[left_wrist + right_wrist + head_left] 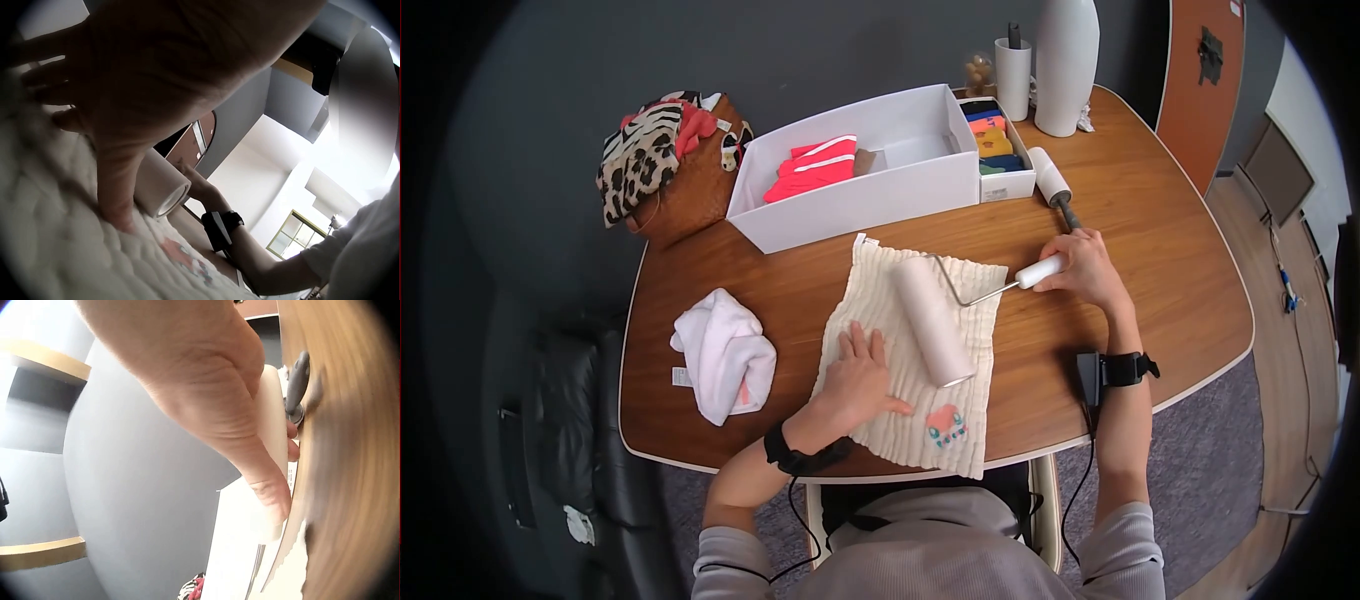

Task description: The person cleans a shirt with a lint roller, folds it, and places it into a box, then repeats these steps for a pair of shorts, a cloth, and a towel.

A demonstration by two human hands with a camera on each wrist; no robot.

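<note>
A cream ribbed cloth [860, 290] with a small printed patch [946, 425] lies flat on the wooden table. On top of it rests a wide lint roller [933, 320], also visible in the left wrist view as a white cylinder [161, 182]. My right hand [1085, 268] grips its white handle [1040, 271]; the right wrist view shows the thumb along the handle [271, 412]. My left hand [856, 388], fingers spread, presses on the cloth left of the roller.
A folded white and pink cloth [725, 355] lies at the left. Behind are a white box [870, 199] with red clothing, a smaller box [1008, 185] of folded items, a second roller [1050, 177], a white vase [1067, 70] and a brown bag [690, 195] under patterned cloth.
</note>
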